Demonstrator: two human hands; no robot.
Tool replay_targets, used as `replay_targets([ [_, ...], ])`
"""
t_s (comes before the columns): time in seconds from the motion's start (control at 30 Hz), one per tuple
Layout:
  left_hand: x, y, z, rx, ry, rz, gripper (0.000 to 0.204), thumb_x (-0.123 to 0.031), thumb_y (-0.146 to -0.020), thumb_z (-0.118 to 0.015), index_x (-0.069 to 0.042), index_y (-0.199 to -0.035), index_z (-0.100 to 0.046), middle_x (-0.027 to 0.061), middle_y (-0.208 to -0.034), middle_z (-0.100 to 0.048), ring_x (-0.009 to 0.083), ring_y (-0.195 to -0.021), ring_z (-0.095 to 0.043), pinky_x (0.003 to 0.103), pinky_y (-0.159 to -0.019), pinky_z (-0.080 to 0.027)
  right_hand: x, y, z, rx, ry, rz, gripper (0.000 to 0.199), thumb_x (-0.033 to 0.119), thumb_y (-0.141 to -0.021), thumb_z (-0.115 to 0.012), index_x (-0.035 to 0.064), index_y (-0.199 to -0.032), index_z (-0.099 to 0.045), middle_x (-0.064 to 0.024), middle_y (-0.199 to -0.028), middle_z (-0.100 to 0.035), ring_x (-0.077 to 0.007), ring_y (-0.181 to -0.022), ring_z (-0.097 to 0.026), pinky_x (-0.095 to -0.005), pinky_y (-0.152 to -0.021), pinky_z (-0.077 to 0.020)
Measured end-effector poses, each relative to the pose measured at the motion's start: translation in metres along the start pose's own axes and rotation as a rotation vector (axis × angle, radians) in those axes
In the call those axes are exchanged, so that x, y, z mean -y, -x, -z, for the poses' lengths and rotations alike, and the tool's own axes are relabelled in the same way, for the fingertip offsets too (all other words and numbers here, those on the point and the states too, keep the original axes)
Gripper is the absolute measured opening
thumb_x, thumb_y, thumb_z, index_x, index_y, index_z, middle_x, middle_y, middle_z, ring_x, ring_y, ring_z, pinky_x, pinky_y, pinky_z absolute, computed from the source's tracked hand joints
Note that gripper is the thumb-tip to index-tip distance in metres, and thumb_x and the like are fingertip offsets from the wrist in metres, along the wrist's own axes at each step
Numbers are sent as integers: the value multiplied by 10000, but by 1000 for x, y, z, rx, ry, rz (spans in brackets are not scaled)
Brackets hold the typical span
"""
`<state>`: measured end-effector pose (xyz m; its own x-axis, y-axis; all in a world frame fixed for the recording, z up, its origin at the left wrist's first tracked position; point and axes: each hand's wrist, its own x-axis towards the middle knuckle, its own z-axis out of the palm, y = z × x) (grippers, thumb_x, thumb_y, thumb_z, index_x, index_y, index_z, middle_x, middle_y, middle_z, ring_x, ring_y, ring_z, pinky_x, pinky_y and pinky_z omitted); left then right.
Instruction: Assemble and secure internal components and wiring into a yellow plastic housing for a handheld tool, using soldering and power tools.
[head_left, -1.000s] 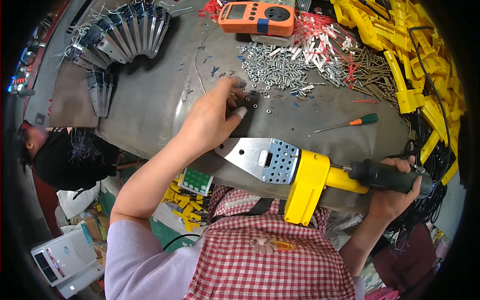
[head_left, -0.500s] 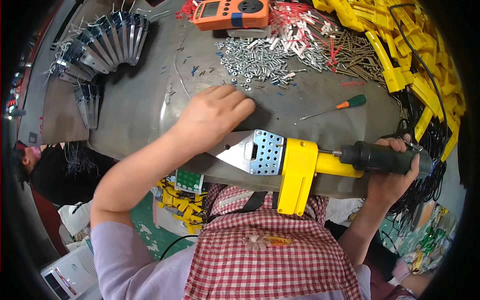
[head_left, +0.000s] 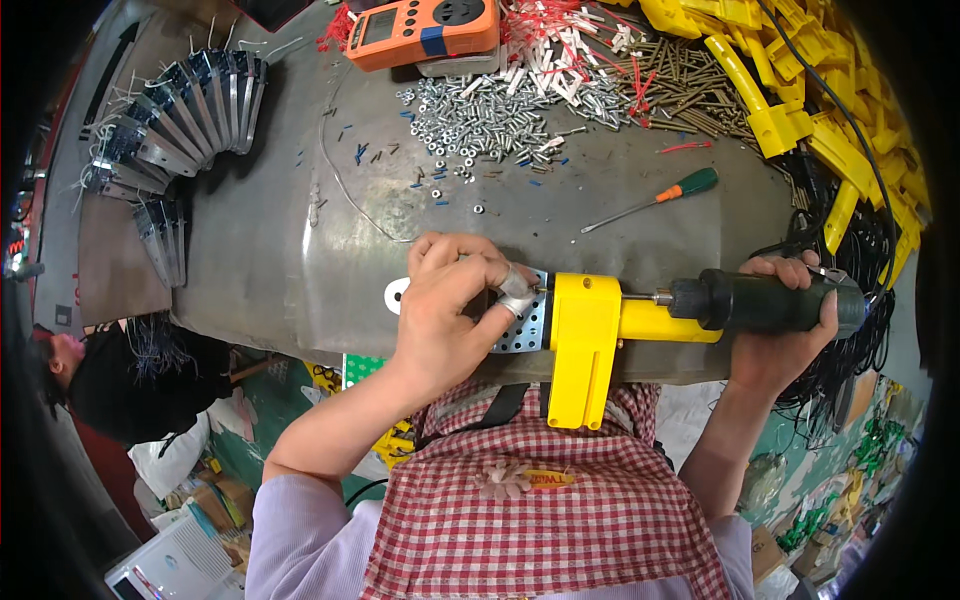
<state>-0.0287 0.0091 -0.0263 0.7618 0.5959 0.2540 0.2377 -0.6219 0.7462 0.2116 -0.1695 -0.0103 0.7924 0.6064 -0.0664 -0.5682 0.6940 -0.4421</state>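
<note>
Count, head view:
- Hands: 2, left hand (head_left: 445,310) and right hand (head_left: 785,335).
- Dark green power driver (head_left: 770,303): 1.
- Yellow plastic housing (head_left: 583,345): 1 in hand.
- Perforated metal plate (head_left: 523,322): 1, partly covered by fingers.
- Screwdriver (head_left: 655,199), green/orange handle: 1.
- Orange meter (head_left: 425,30): 1.
- Silver screws (head_left: 480,115): 1 pile, too many to count.
- Dark long screws (head_left: 680,90): 1 pile, uncounted.
- Red-and-white ties (head_left: 560,40): 1 heap.
- Metal brackets (head_left: 175,110): approx. 15, fanned and overlapping, so exact no. unclear.
- Yellow parts (head_left: 810,120), top right: 10+, stacked.
- Other person (head_left: 90,380): 1, lower left.
</note>
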Motion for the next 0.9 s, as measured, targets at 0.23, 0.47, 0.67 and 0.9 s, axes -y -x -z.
replay_targets([
  [0.23,4,2,-3,-36,83,-27,204,45,-678,-693,-35,-827,-580,85,-892,-633,214,-844,-575,380,-897,-377,-3,-2,0,41,-1,4,383,289,-850,-576,68,-1135,-447,-7,-843,-451,-139,-838,-482,-362,-903,-379],
  [0.47,4,3,-5,-39,71,-65,281,27,-604,-719,-44,-845,-595,95,-884,-569,301,-882,-549,404,-844,-430,-3,-2,-2,12,65,10,375,313,-875,-544,69,-1143,-449,-4,-857,-463,-130,-844,-489,-360,-916,-383],
  [0.67,-9,-9,4,38,-71,-50,254,-12,-679,-735,-17,-892,-595,83,-960,-568,272,-922,-575,348,-827,-434,-2,-4,0,15,65,-12,367,314,-891,-516,69,-1157,-450,-3,-869,-470,-126,-863,-498,-356,-924,-384],
  [0.9,-2,-5,-4,48,-24,-116,294,70,-637,-675,-12,-893,-558,103,-1008,-634,317,-980,-582,412,-864,-452,-3,-4,1,25,86,3,362,304,-884,-520,72,-1152,-446,-1,-872,-470,-124,-852,-499,-357,-915,-388],
])
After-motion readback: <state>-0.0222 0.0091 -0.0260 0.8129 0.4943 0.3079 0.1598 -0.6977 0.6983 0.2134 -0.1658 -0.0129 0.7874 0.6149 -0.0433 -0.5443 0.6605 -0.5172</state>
